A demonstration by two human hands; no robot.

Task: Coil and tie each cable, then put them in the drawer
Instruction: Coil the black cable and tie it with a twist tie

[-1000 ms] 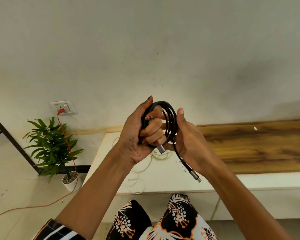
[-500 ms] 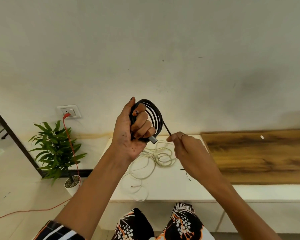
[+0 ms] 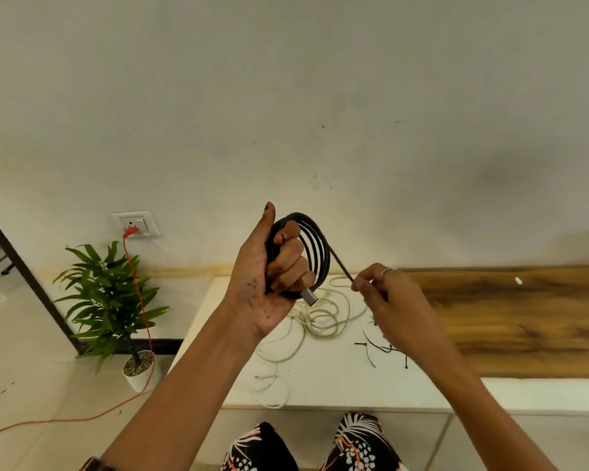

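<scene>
Two hands shared the black cable (image 3: 315, 246): left hand (image 3: 272, 283) clenched round its coil above the table (image 3: 320, 385), right hand (image 3: 385, 294) pinching what seemed its free tail — running up-left toward the coil.

Black cable (image 3: 315, 248), coiled: gripped in left hand (image 3: 269, 277). Loose end at 3 o'clock, pinched by right hand (image 3: 385, 294). White cable (image 3: 320, 317): heaped on table (image 3: 337, 385) at 6 o'clock.

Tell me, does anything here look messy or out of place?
Yes: a cream-white cable sprawls in a loose tangle over the white tabletop, uncoiled, and several thin black ties lie scattered beside it.
</scene>
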